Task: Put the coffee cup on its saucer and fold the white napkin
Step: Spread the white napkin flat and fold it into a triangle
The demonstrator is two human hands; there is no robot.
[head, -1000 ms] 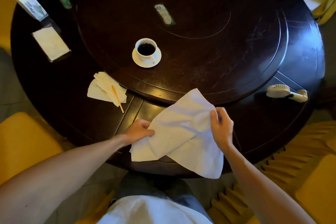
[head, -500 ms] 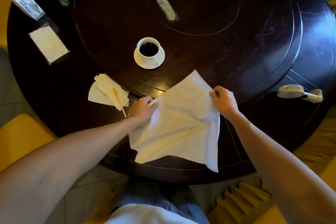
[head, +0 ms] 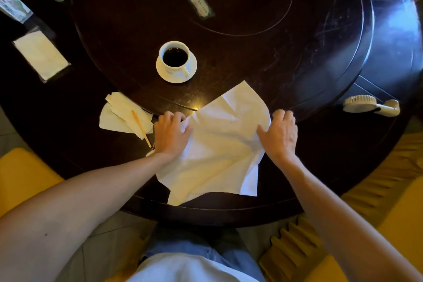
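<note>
Both hands have lowered the white napkin flat onto the dark counter; left hand and right hand press its side edges, fingers spread. Behind it the coffee cup sits on its saucer. Crumpled tissues lie left, a handheld fan right. A label farther back is unreadable.

The round table is dark wood with a glossy, scratched finish that mirrors the light. The coffee cup and its saucer look like smooth, glazed white ceramic. The white napkin is matt, creased cloth. The small fan looks like smooth cream plastic.
</note>
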